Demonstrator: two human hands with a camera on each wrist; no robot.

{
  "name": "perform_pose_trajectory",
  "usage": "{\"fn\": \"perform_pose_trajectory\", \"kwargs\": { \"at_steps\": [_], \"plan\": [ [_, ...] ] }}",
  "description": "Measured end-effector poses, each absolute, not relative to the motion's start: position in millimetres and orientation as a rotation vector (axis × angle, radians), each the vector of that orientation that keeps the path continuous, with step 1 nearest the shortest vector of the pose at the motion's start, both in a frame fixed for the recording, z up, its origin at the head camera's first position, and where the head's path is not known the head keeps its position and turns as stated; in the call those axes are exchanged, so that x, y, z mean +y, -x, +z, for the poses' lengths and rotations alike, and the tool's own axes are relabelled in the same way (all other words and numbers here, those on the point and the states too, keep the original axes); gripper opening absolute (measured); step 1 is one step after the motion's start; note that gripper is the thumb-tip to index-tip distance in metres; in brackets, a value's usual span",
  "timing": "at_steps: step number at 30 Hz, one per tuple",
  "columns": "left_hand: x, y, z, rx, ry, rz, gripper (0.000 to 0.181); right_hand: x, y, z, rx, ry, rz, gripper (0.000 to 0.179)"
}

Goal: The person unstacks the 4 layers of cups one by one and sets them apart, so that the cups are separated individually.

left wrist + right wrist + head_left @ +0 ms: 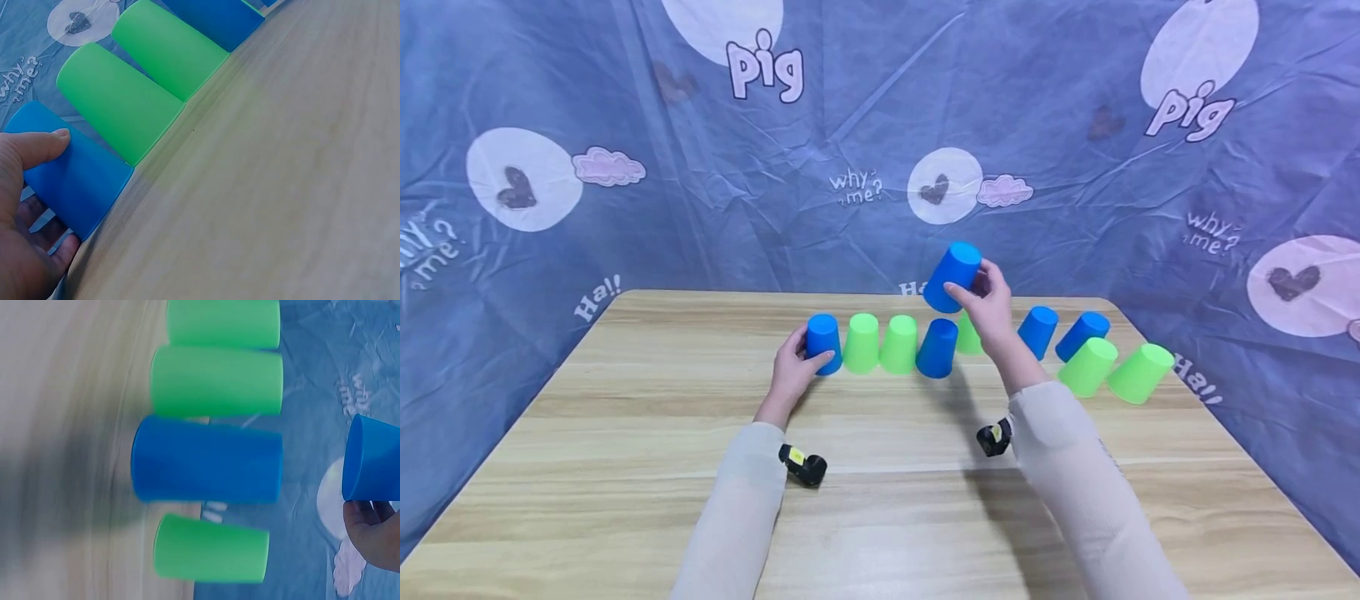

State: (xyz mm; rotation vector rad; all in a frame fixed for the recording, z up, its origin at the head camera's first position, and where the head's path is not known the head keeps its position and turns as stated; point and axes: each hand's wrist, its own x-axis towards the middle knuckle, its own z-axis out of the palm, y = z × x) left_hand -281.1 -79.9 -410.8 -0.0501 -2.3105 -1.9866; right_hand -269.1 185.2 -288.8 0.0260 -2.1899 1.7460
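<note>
My left hand (792, 367) holds an upside-down blue cup (823, 345) at the left end of a row on the table; in the left wrist view the thumb lies across its side. My right hand (988, 304) grips another blue cup (953, 277), raised above the row and slightly tilted, its mouth downward. Between the hands stand two green cups (862, 343) and a blue cup (937, 348), all upside down. A further green cup (970, 335) is partly hidden behind the right hand. In the right wrist view the raised blue cup (375, 459) hangs apart from the row.
Right of the right arm stand two blue cups (1037, 332) and two green cups (1088, 367), upside down. The wooden table (880, 517) meets a blue printed cloth (820, 225) at its back edge. Black wrist cameras (805, 467) sit at both sleeves.
</note>
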Motion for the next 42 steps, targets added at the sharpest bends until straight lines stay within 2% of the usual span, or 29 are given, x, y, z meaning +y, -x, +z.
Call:
{"fn": "perform_pose_trajectory", "kwargs": {
  "at_steps": [17,42],
  "plan": [
    [-80,281,-411,-2.297,0.059,-1.987,0.063,255,247,-317,-2.266,0.157,1.662,0.067],
    [-79,282,-411,-2.307,0.041,-1.983,0.065,299,224,-341,-2.368,0.276,1.583,0.066]
  ]
}}
